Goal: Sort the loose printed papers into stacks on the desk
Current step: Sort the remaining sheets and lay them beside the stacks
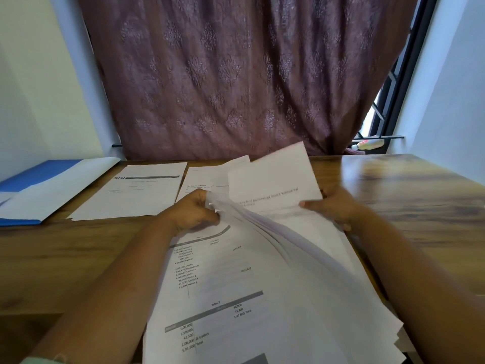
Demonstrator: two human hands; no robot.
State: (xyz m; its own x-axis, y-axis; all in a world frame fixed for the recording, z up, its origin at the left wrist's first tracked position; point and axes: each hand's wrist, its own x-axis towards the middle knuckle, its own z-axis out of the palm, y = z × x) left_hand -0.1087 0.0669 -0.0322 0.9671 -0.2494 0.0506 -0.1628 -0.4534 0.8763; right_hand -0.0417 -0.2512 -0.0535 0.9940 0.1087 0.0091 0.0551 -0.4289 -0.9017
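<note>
A thick pile of loose printed papers [262, 298] lies on the wooden desk [78, 258] in front of me, its top sheet printed with tables of figures. My left hand [195, 211] pinches the far corners of several sheets and lifts them off the pile. My right hand [333, 206] grips the right edge of one raised sheet [273, 179], thumb on top. Two sorted sheets lie flat farther back: one with a dark header bar [133, 193] and one partly hidden behind the raised sheet [202, 182].
A blue and white folder [44, 187] lies at the far left of the desk. A maroon patterned curtain [236, 74] hangs behind the desk, with a window grille [388, 95] at the right. The desk's right part [420, 206] shows bare wood.
</note>
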